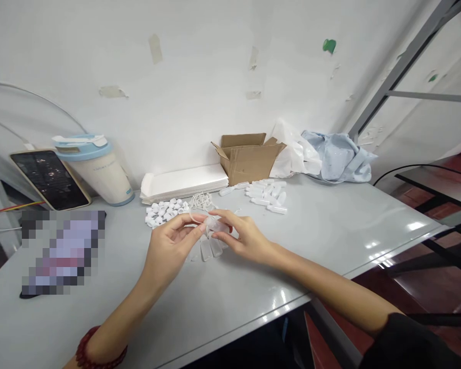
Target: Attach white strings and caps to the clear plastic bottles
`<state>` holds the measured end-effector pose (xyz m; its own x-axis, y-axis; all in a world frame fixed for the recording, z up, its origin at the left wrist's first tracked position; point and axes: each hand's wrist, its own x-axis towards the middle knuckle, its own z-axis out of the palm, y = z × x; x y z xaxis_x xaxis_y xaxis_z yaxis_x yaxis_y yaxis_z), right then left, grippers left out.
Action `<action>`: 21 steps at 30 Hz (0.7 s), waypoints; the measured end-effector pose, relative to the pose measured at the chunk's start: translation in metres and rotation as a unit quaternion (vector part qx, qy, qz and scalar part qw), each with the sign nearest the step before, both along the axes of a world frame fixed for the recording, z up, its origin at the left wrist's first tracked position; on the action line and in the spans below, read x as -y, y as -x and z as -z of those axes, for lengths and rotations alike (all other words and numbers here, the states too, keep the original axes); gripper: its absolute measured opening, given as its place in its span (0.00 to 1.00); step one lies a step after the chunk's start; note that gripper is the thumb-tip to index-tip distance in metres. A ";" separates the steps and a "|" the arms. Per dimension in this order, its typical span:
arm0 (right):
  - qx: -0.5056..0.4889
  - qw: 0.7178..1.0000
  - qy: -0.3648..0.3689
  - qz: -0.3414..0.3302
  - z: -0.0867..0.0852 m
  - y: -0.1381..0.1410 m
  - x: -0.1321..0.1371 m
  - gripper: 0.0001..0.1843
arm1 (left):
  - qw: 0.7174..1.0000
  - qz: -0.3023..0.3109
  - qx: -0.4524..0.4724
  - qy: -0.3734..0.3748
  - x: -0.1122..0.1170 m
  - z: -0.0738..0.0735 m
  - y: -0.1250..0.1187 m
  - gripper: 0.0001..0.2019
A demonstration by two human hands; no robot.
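Observation:
At the middle of the table, my right hand [249,238] is closed with thumb and fingers around a small translucent plastic bottle [216,225]. My left hand [167,251] pinches a thin whitish plastic ring [194,219] at the bottle's left end. Whether the ring is around the bottle's neck I cannot tell, as fingers cover it. Just below the hands lie several clear bottles [205,249], partly hidden. Behind my left hand are a pile of white caps [162,211] and a tangle of thin whitish rings [202,201]. More translucent bottles [267,193] lie loosely behind my right hand.
Along the wall stand a stack of flat white sheets or trays [184,183], an open cardboard box [249,161], a white plastic bag [292,154] and a light blue cloth [336,156]. A tumbler [102,174] and phone [49,177] stand left, beyond a blurred flat object [63,253].

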<state>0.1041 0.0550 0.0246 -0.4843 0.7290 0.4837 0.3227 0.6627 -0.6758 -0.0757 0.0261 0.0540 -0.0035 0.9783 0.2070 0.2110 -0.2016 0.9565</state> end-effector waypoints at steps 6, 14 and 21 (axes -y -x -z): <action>-0.016 0.999 0.028 -0.033 -0.008 0.000 0.004 0.20 | 1.000 -0.008 0.015 0.022 -0.002 0.003 -0.001 0.09; -0.009 0.998 0.053 -0.037 -0.010 0.001 0.007 0.21 | 0.998 0.010 0.023 0.063 -0.003 0.006 -0.002 0.12; -0.030 0.997 0.060 -0.037 -0.007 0.001 0.007 0.17 | 0.996 0.069 -0.042 0.028 -0.005 0.001 -0.006 0.11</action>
